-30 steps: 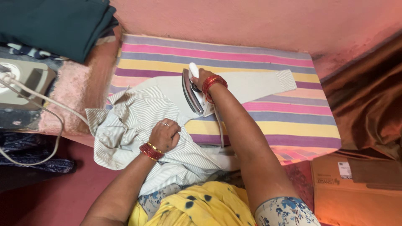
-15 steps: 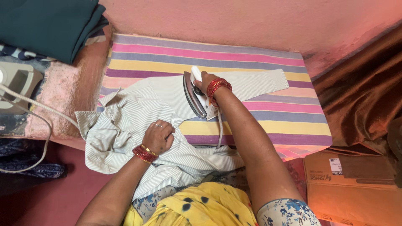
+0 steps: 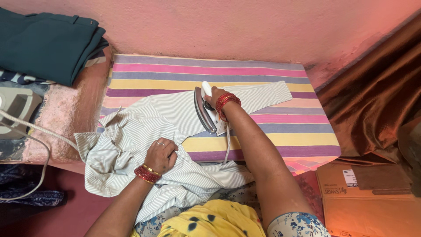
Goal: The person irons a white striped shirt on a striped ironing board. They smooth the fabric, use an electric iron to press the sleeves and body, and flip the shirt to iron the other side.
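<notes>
A pale striped shirt (image 3: 144, 127) lies across a table covered with a pink, purple and yellow striped cloth (image 3: 280, 131). One sleeve stretches flat to the right. My right hand (image 3: 215, 97) grips the white handle of an electric iron (image 3: 207, 113), which is tipped on its side on that sleeve with its metal soleplate facing left. My left hand (image 3: 161, 153) presses down on bunched shirt fabric near the table's front edge. Both wrists wear red bangles. The iron's cord (image 3: 227, 145) hangs down off the front edge.
Folded dark green cloth (image 3: 44, 39) lies at the back left on a pink mat. A grey device (image 3: 15, 109) with a white cable (image 3: 39, 131) sits at the left. A cardboard box (image 3: 364, 193) stands at the lower right, brown fabric (image 3: 377, 96) beside it. A pink wall runs behind.
The view has shifted, so the table sits lower and further left in frame. The iron stays tipped on the sleeve in my right hand. My left hand remains on the bunched shirt.
</notes>
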